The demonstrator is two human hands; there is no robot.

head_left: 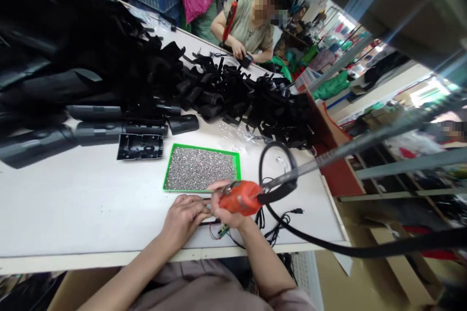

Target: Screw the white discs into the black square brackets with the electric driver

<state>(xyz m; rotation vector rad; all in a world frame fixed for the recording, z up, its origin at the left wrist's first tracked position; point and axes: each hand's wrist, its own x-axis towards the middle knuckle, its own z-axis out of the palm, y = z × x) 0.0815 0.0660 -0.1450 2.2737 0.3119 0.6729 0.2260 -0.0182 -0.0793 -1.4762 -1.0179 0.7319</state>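
Note:
My right hand [233, 217] is wrapped around an orange electric screwdriver [243, 198], which hangs from a spring and a thick black cord. Its tip is hidden behind my fingers. Close against it, my left hand [184, 217] has its fingers pressed together on a small part that they mostly cover. Below the fingers a dark piece shows, with a small green circuit board [223, 231] and thin coloured wires beside it. Just beyond both hands lies a green tray [167, 175] full of tiny silver screws. A black power cable [280, 226] lies right of my right hand.
Several curved black plastic shells [98, 132] line the table's left side, near an open black half-shell [140, 147]. A large heap of black parts [233, 90] covers the far side. A co-worker [250, 29] sits opposite beneath another hanging orange screwdriver [229, 20].

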